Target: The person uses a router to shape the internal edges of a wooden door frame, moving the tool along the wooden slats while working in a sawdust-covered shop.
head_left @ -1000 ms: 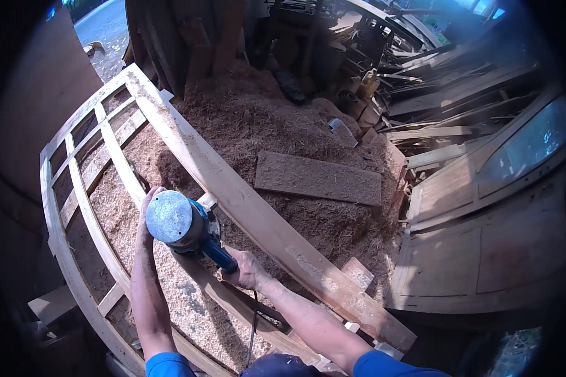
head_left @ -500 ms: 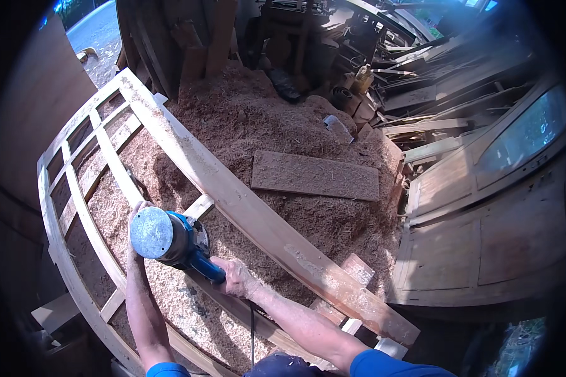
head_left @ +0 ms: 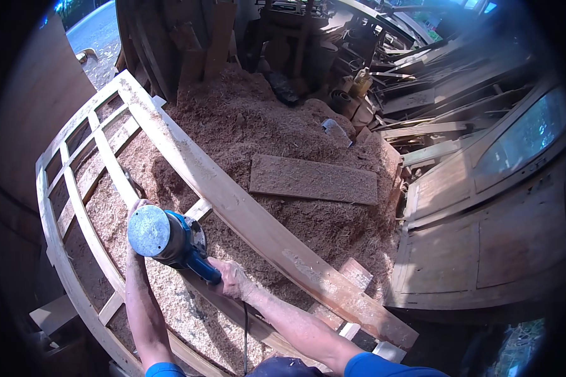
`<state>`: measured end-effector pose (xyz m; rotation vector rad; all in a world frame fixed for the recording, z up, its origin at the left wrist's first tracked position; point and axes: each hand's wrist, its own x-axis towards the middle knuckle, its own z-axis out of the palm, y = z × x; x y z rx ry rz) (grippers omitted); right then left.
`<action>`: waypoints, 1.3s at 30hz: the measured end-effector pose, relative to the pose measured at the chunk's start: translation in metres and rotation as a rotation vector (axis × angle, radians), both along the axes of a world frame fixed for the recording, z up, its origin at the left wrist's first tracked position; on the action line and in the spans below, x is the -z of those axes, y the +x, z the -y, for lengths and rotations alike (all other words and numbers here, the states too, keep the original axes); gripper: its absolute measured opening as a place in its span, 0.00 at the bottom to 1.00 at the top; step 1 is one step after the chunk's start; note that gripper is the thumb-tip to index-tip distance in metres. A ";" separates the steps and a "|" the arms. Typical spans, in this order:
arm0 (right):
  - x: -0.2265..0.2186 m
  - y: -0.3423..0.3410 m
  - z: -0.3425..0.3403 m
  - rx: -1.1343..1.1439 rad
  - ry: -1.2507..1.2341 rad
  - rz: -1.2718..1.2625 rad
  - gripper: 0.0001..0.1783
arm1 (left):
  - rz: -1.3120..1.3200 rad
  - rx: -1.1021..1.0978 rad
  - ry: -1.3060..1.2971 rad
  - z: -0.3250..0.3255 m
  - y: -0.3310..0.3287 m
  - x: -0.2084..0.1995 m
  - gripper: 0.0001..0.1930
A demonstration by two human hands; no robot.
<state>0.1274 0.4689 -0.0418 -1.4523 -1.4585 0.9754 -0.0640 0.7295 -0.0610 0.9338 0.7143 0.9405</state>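
A blue power router (head_left: 182, 242) with a round silver cap sits over a rail of the pale wooden lattice frame (head_left: 204, 173). My right hand (head_left: 231, 278) is closed round its blue handle, and a dark cord (head_left: 245, 339) hangs down below that hand. My left hand (head_left: 141, 203) is at the far left side of the router, mostly hidden behind the cap; only a few fingers show, against the tool and the slat. The tool's cutting end is hidden from this view.
Wood shavings (head_left: 233, 119) heap up under and beyond the frame. On them lies a dusty board (head_left: 314, 179). A panelled wooden door (head_left: 459, 251) with a glass pane is at the right, with stacked scrap wood (head_left: 415, 94) behind. A brown panel (head_left: 31, 113) stands at the left.
The router and both hands have shifted very slightly left in the picture, and the cord's lower part has swung a little left. Both hands keep their places on the tool.
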 end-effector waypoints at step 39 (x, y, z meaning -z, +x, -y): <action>-0.044 0.056 -0.005 0.168 -0.116 0.062 0.22 | -0.310 -0.003 0.234 -0.019 0.085 -0.010 0.15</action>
